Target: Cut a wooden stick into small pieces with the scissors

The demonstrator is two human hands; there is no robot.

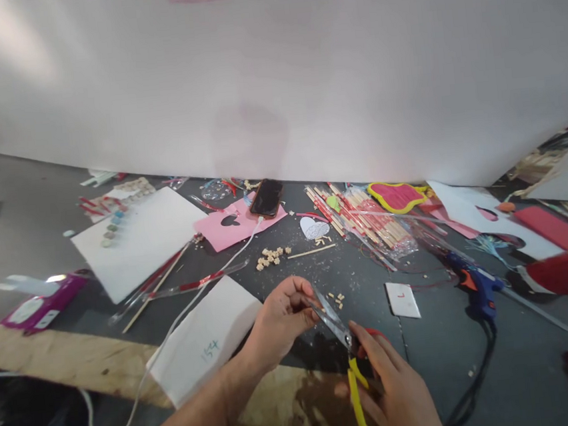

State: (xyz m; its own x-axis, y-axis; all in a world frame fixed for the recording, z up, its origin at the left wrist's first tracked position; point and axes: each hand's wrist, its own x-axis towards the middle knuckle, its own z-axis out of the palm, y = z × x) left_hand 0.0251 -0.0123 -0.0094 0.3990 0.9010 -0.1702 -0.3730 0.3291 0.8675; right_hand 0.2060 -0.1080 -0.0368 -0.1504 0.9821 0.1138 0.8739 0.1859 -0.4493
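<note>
My right hand [393, 383] grips a pair of scissors [336, 325] with yellow and red on the handles; the blades point up and left, slightly apart. At the blade tips, my left hand [284, 317] is closed in a pinch. What it pinches is too small and blurred to make out. Small cut wooden bits [339, 299] lie just beyond the blades. Farther off rests a pile of little wooden pieces [271, 258], beside a thin wooden stick [312, 251]. Under my left forearm is a white sheet [206, 348] with green handwriting.
A tall white board [272, 87] stands across the back. Before it lie a phone [266, 198] with a white cable, bundled sticks [369, 218] and pink paper [215, 229]. A blue glue gun [479, 284] with a dark cord is at right, a purple device [46, 303] at left.
</note>
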